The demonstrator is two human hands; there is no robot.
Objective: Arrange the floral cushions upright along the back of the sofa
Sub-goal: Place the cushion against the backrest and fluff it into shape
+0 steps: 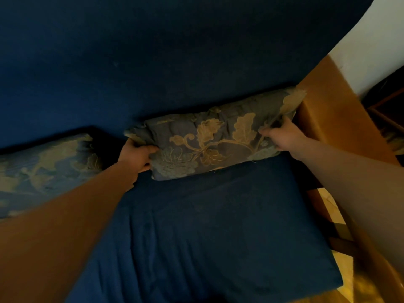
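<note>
A floral cushion (pixel 209 138), dark blue-grey with gold leaves and flowers, stands against the blue sofa back (pixel 153 62) at the right end of the seat. My left hand (pixel 136 155) grips its left edge. My right hand (pixel 282 136) grips its right end near the upper corner. A second floral cushion (pixel 43 169) leans against the back at the left, partly hidden by my left forearm.
The dark blue seat cushion (pixel 218 226) fills the foreground. A wooden armrest (pixel 332 114) borders the sofa on the right, with a white wall (pixel 371 44) and dark furniture (pixel 387 101) beyond it. Yellowish floor (pixel 354 287) shows at lower right.
</note>
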